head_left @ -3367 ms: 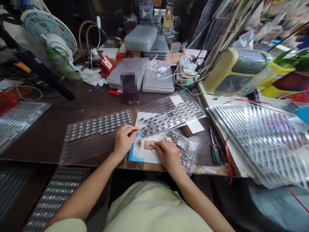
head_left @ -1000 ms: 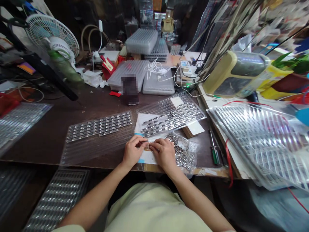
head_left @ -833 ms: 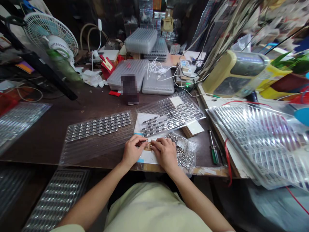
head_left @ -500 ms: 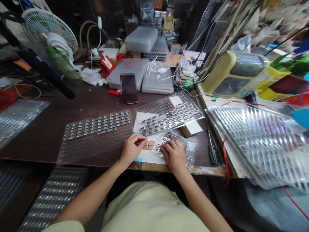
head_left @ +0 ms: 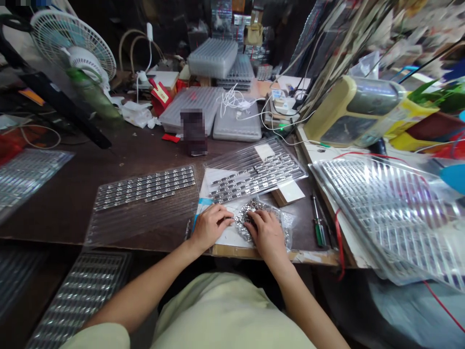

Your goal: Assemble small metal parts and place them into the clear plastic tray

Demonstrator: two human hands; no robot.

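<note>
My left hand [head_left: 214, 224] is over the white sheet [head_left: 228, 236], its thumb and fingers drawn together beside the heap. What it pinches, if anything, is too small to make out. My right hand [head_left: 269, 231] rests on a heap of small shiny metal parts [head_left: 250, 207] lying on clear plastic, fingers curled and tips down among the parts. Any piece between those fingertips is hidden. Just beyond both hands lies a clear ribbed tray [head_left: 254, 177] partly filled with rows of small metal pieces. Another such tray [head_left: 145, 189] lies to the left, its upper rows filled.
A green-handled screwdriver [head_left: 318, 230] lies right of the heap. Stacked clear trays [head_left: 388, 213] stand at far right. At the back are tray stacks [head_left: 212, 58], a white cable [head_left: 232, 99] and a fan [head_left: 74, 43]. The table edge [head_left: 232, 251] runs close to me.
My left hand has moved slightly right, towards the heap. The small tan block under its fingers no longer shows. My right hand has shifted slightly right and stays at the metal parts.
</note>
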